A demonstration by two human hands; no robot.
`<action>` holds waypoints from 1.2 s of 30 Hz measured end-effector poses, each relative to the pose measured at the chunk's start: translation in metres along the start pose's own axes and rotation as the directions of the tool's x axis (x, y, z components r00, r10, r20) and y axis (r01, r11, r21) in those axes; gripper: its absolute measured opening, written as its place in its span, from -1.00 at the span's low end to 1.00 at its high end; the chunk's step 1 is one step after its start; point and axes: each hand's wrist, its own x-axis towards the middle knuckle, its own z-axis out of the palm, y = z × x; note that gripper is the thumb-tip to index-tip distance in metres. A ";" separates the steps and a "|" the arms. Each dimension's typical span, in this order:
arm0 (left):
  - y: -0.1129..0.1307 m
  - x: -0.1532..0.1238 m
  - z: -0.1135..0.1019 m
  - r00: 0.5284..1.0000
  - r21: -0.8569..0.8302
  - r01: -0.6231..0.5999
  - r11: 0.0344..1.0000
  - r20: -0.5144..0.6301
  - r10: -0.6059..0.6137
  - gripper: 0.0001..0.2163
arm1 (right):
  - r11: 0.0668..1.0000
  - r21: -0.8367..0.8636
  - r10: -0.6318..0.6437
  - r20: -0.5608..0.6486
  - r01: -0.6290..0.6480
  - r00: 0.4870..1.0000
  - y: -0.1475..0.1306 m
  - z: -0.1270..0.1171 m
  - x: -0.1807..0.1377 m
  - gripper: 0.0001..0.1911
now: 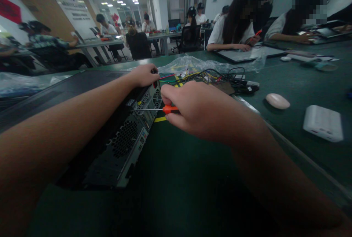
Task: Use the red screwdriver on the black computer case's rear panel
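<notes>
A black computer case (96, 169) lies on its side on the green table, its rear panel turned to the right. On that panel show a honeycomb vent (126, 138), ports and a round fan grille (157, 98). My left hand (144, 75) is on the far corner of the case, fingers curled over the edge. In my right hand (196, 108) is a screwdriver (170, 109) with an orange and black handle. Its thin shaft points left, the tip at the rear panel; whether it sits in a screw is too small to tell.
Tangled cables (211, 77) and clear plastic wrap (187, 63) lie behind my hands. A pale oval object (277, 101) and a white box-shaped device (323, 122) sit to the right. Across the table, people work near a laptop (244, 54); more people sit at desks farther back.
</notes>
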 end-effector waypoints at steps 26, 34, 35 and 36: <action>0.000 -0.002 0.000 1.000 -0.011 -0.011 1.000 0.002 0.011 -0.39 | 1.000 -0.026 0.018 0.030 -0.017 0.999 -0.001 -0.003 -0.001 -0.69; -0.001 -0.001 0.000 1.000 -0.005 -0.014 1.000 0.001 0.014 -0.40 | 0.999 -0.048 0.016 0.049 -0.013 0.999 -0.001 -0.003 -0.001 -0.63; 0.000 -0.001 0.000 1.000 -0.004 -0.018 1.000 0.003 0.018 -0.40 | 0.999 -0.045 0.011 0.057 -0.008 0.998 -0.001 -0.003 -0.001 -0.61; 0.000 -0.001 0.000 1.000 -0.006 -0.022 1.000 0.004 0.022 -0.41 | 0.999 -0.044 0.005 0.066 -0.002 0.998 -0.002 -0.002 -0.001 -0.58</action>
